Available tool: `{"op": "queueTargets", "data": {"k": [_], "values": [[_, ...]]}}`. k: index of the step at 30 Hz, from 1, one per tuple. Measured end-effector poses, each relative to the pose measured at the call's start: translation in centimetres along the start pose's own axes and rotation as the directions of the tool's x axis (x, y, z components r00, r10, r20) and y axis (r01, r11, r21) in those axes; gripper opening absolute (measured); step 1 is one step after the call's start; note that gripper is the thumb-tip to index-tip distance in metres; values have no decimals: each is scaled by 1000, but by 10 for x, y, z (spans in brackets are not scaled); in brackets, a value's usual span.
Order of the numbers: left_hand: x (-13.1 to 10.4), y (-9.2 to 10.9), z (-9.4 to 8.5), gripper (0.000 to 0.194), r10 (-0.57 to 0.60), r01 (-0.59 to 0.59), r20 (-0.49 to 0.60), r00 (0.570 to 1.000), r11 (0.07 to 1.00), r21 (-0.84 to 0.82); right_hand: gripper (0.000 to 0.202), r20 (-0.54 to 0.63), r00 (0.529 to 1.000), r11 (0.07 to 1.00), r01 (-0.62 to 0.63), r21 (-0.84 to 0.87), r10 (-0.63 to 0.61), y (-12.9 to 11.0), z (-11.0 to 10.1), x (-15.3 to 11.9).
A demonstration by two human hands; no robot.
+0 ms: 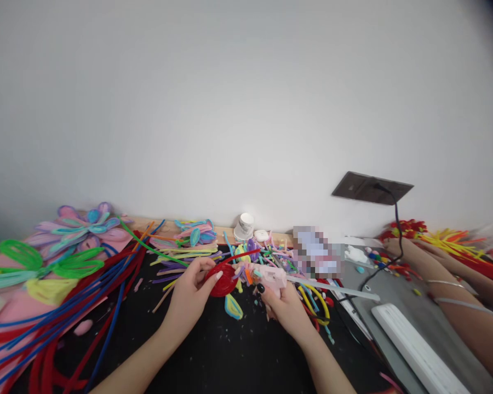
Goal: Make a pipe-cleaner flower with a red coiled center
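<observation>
My left hand (197, 284) pinches a flat red coil of pipe cleaner (225, 282) between thumb and fingers; a loose red end sticks out from it to the upper right. In my right hand (285, 306) is a pale pink hot glue gun (271, 277), its nozzle end pointing left at the coil's right edge. Whether the tip touches the coil I cannot tell. A long translucent glue stick (332, 287) runs out to the right behind the gun. Below the coil, on the black mat (230, 361), lies a blue and yellow pipe-cleaner loop (233, 307).
Pipe-cleaner flowers (78, 224) and long blue and red stems (102, 279) fill the left. Behind my hands stand a paper cup (245, 225) and a white case (262, 236). A phone (317, 251), a power strip (414, 345), a black cable (398, 230) and another person's arms (456, 290) are at right.
</observation>
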State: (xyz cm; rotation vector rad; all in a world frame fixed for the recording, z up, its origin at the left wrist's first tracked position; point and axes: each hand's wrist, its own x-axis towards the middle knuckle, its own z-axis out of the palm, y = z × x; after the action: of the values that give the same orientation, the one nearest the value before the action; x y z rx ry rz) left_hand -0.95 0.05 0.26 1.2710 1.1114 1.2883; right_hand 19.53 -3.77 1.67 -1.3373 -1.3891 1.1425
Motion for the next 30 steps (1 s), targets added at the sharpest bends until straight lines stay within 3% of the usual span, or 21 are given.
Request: {"op": "queueTargets", "data": {"k": [30], "values": [[2, -2, -2, 22, 1, -7, -101, 995, 998, -59, 18, -3, 1000, 1000, -15, -16, 15, 15, -4, 3]]}}
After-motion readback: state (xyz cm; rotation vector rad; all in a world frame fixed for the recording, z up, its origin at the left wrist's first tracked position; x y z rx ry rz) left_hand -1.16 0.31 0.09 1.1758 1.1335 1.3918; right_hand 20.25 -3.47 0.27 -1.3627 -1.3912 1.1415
